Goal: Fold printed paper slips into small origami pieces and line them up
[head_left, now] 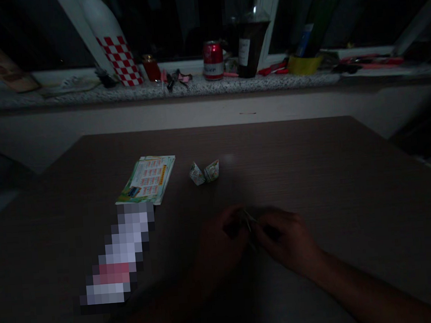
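Note:
Over the near middle of the dark wooden table, my left hand (222,243) and my right hand (290,237) meet at a small folded piece of paper (249,220). Fingers of both hands pinch it, and only its thin pale edges show in the dim light. Farther back lie two small folded paper pieces (197,174) with printed patterns, standing side by side with pointed tips up. To their left rests a stack of printed calendar sheets (148,179), green at the edges.
A bright, pixelated long object (123,253) lies below the sheets. Along the granite windowsill (195,87) behind the table (312,159) stand a red-and-white checkered bottle (119,54), a red can (213,59), a dark bottle (246,49) and a yellow tape roll (305,65).

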`<action>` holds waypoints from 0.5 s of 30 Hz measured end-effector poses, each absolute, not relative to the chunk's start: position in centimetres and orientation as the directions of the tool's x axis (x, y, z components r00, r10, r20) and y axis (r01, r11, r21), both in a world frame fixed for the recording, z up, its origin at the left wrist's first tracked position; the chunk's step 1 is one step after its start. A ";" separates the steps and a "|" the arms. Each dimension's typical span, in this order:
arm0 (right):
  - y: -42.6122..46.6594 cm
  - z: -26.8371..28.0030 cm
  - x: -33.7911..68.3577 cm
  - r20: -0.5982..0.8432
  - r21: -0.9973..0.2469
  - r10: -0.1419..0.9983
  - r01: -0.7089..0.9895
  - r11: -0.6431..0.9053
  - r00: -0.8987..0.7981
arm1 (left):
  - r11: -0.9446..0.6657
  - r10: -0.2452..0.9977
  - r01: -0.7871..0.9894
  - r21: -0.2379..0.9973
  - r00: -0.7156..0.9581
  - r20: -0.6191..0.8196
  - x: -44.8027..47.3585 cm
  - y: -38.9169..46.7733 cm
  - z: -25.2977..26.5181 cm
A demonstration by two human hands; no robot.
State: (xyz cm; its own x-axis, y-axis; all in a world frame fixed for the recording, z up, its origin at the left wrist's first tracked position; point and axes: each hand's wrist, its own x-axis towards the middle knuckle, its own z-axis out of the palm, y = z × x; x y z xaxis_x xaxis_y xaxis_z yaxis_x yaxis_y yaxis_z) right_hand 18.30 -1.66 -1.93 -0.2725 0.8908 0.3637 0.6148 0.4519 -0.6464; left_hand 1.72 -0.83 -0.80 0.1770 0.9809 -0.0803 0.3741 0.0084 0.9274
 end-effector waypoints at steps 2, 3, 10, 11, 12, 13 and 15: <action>-1.7 -2.0 18.3 0.351 -0.647 0.902 0.632 0.427 -0.250 | 0.045 0.984 0.316 0.948 0.148 -0.096 1.8 -0.8 -0.8; -1.7 -2.0 18.4 0.349 -0.645 0.905 0.639 0.419 -0.241 | 0.055 0.985 0.295 0.954 0.139 -0.100 1.8 -0.7 -0.8; -1.7 -1.9 18.3 0.327 -0.648 0.920 0.658 0.384 -0.215 | 0.122 0.982 0.185 0.975 0.122 -0.146 1.9 -0.6 -0.3; -1.7 -1.9 18.3 0.326 -0.649 0.921 0.657 0.383 -0.215 | 0.131 0.981 0.178 0.975 0.119 -0.153 1.9 -0.6 -0.3; -1.7 -1.8 18.3 0.325 -0.650 0.921 0.656 0.383 -0.216 | 0.137 0.981 0.174 0.975 0.116 -0.158 1.9 -0.6 -0.2; -1.7 -1.8 18.4 0.323 -0.652 0.921 0.655 0.382 -0.216 | 0.141 0.981 0.168 0.976 0.111 -0.161 1.9 -0.6 -0.3; -1.8 -1.8 18.4 0.319 -0.655 0.923 0.655 0.378 -0.214 | 0.157 0.979 0.135 0.978 0.108 -0.172 2.0 -0.6 -0.4</action>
State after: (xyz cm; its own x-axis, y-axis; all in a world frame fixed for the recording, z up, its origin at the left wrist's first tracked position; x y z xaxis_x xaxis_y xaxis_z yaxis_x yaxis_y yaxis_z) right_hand 18.39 -1.76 -1.81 -0.2142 0.9233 0.3187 0.6549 0.3778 -0.6545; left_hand 1.98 -0.59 -0.36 0.1078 0.9792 -0.1719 0.1351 0.1569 0.9783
